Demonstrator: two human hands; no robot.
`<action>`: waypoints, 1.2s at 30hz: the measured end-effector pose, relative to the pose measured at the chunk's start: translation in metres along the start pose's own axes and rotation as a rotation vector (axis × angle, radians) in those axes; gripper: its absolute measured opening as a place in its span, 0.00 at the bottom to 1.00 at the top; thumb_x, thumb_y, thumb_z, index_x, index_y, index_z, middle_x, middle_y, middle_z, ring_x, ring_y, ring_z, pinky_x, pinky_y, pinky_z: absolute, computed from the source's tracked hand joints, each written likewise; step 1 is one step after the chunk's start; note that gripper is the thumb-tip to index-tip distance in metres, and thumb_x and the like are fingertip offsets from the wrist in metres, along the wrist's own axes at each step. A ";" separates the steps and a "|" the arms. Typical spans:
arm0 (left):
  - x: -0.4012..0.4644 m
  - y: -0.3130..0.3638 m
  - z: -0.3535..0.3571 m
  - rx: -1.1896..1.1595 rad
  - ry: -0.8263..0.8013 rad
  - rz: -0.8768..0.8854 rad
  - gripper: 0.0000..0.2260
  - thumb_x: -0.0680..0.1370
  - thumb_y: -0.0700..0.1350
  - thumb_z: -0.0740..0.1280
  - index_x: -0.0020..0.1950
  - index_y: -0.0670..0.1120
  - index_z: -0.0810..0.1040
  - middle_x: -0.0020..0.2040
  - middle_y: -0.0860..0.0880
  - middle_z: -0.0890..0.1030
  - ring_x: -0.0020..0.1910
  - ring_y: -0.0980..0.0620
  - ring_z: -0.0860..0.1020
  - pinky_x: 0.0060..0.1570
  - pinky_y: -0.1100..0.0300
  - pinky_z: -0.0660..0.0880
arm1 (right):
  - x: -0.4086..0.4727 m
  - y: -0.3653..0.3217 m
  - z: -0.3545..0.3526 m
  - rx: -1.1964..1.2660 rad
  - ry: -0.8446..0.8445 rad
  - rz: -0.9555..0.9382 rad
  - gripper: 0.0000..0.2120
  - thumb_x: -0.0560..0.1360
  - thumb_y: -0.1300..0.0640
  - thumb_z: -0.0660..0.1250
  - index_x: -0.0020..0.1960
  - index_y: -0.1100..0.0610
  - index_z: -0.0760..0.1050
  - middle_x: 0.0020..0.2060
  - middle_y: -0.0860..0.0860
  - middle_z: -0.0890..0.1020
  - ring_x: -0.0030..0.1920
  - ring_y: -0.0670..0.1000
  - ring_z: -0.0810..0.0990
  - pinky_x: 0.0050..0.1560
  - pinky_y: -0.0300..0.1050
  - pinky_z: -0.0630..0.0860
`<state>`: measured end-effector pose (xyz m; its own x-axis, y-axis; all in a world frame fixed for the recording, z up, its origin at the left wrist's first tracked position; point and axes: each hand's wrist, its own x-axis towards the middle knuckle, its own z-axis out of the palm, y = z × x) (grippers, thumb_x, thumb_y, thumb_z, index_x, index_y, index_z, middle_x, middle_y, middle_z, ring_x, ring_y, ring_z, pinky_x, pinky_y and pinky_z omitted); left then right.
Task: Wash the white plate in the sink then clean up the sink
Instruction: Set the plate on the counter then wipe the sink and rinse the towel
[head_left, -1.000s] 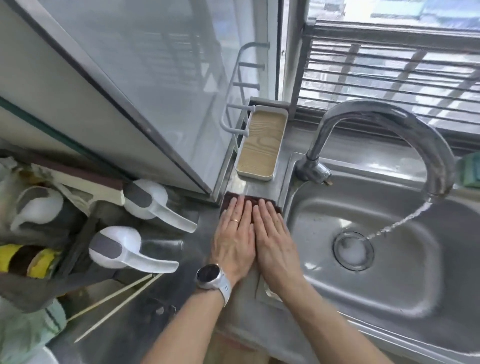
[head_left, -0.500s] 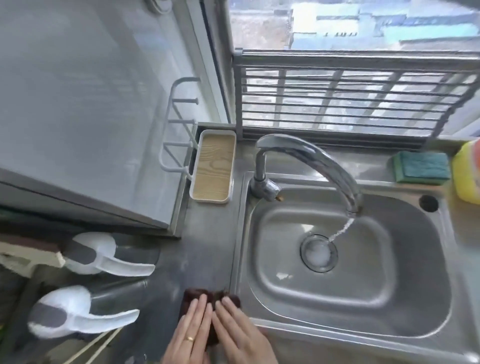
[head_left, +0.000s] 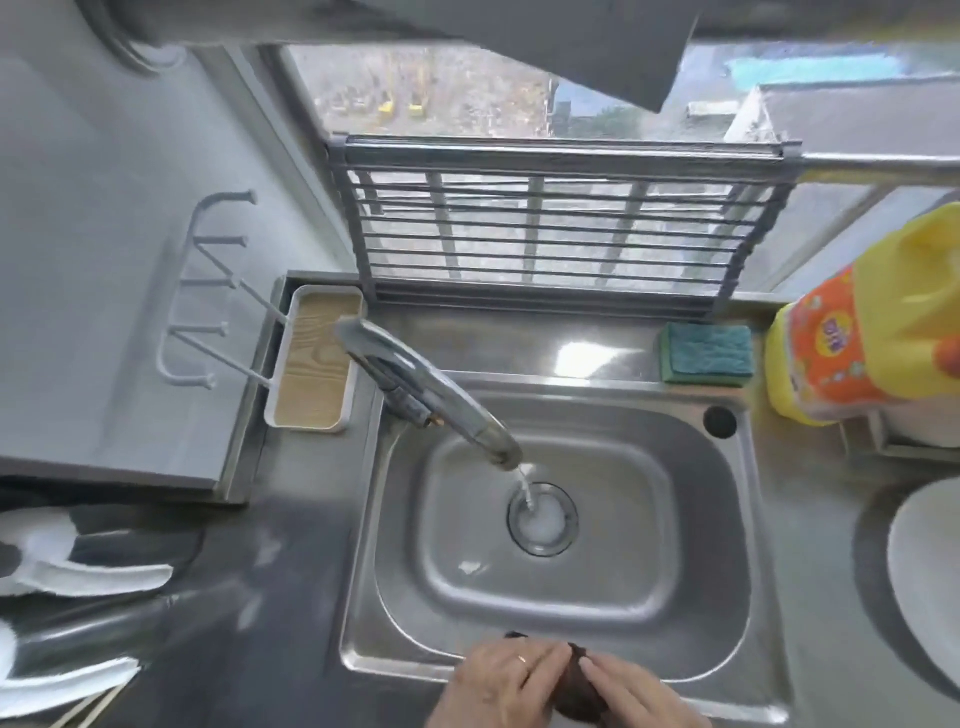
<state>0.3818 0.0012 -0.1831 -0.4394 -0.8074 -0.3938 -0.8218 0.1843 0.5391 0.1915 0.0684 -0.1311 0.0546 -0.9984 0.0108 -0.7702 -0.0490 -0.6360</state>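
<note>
Both hands are at 6 o'clock, at the near rim of the steel sink (head_left: 748, 519). The left hand (head_left: 493, 680) and the right hand (head_left: 631, 693) hold a dark brown cloth (head_left: 574, 693) between them. It sits bunched up on the sink's near edge. The left fingers look curled over it, so that grip is pinching the cloth. The right fingers lie mostly straight against it, so that grip looks spread and pressing, but part of it is cut off by the edge of the view. The tap (head_left: 431, 395) reaches in from 10 o'clock, and water runs from it into the drain (head_left: 543, 519) in the middle of the bowl. The white plate (head_left: 930, 582) is not in the sink. It sits on the tabletop at 3 o'clock, well apart from the hands, half out of view. A green sponge (head_left: 709, 353) lies on the ledge at 1 o'clock, just beside a yellow and orange soap bottle (head_left: 857, 338). A small tray with a wood-look bottom (head_left: 314, 369) sits at 10 o'clock. It looks like the hands are doing the cleaning-up part, wiping or squeezing the cloth at the sink edge. I cannot tell if the plate has been washed yet. If not, the next move is to let go of the cloth, reach right to the plate, and bring it under the running water. The sponge and soap are close for that.
</note>
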 end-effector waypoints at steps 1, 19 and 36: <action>-0.004 0.011 0.016 -0.007 -0.084 0.056 0.14 0.81 0.44 0.62 0.65 0.53 0.79 0.64 0.53 0.84 0.60 0.61 0.81 0.49 0.82 0.67 | 0.005 0.014 -0.012 -0.095 -0.255 0.099 0.20 0.68 0.36 0.73 0.54 0.20 0.69 0.33 0.26 0.80 0.38 0.26 0.78 0.51 0.17 0.66; 0.076 0.090 -0.411 0.651 0.177 0.108 0.10 0.78 0.39 0.67 0.57 0.50 0.75 0.44 0.48 0.81 0.41 0.45 0.80 0.43 0.50 0.78 | 0.328 -0.148 -0.152 0.342 -0.263 -0.118 0.13 0.71 0.60 0.72 0.48 0.43 0.85 0.34 0.44 0.86 0.37 0.42 0.85 0.40 0.42 0.82; 0.004 0.057 -0.368 0.323 0.085 0.274 0.22 0.87 0.58 0.50 0.42 0.50 0.76 0.38 0.55 0.77 0.37 0.55 0.73 0.41 0.57 0.73 | 0.363 -0.089 0.107 -0.226 -0.493 -0.674 0.26 0.85 0.47 0.50 0.81 0.53 0.56 0.81 0.49 0.56 0.81 0.50 0.51 0.80 0.50 0.49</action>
<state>0.4667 -0.1975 0.1203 -0.6368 -0.7449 -0.1990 -0.7563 0.5533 0.3490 0.3480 -0.2867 -0.1527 0.7745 -0.6314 -0.0390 -0.5792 -0.6828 -0.4453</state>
